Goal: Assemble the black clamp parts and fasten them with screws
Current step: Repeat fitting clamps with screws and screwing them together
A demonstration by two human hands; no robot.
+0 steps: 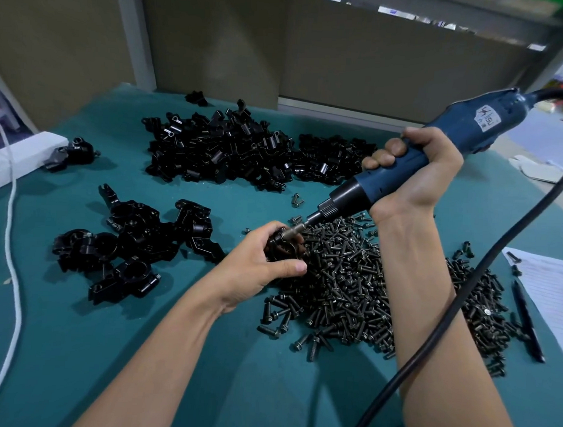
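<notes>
Clamp (287, 245) in left hand (259, 263), driver (403, 166) on it — screw pile (367, 280) beneath

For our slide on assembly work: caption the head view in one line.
Left hand steadies a clamp over the screw pile while the right hand drives it with a driver.

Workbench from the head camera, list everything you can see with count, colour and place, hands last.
Table cover: one, teal, whole bench.
Loose clamp parts: big pile, black, far centre.
Assembled clamps: small cluster, black, left centre.
Single clamp: one, black, far left.
Screws: large heap, dark, right centre.
Electric screwdriver: one, blue, bit on held clamp.
Pen: one, black, right edge.
Paper: white, right edge.
Cord: white, left.
Left hand: grip on clamp.
Right hand: grip on screwdriver.
</notes>
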